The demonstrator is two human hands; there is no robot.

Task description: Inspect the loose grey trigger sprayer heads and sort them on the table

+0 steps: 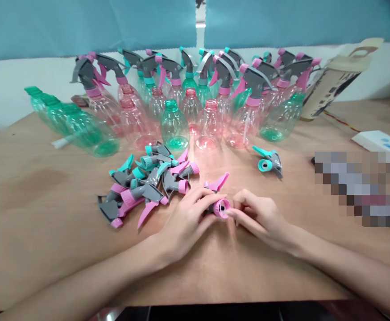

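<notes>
My left hand [188, 218] is closed around a pink and grey spray trigger head [219, 201] low on the wooden table [41, 214]; its pink screw collar faces me. My right hand [258, 214] touches that collar with pinched fingertips. Just left of my hands lies a pile of loose trigger heads [148, 183], pink and teal. One teal trigger head [269, 161] lies alone to the right. Behind them stand open pink and green bottles [188, 125], and further back bottles with triggers fitted.
Several green bottles [77, 127] lie on their sides at the left with a white tube beside them. A tan container [335, 80] leans at the back right. A white box [379, 140] and a blurred patch sit at the right edge.
</notes>
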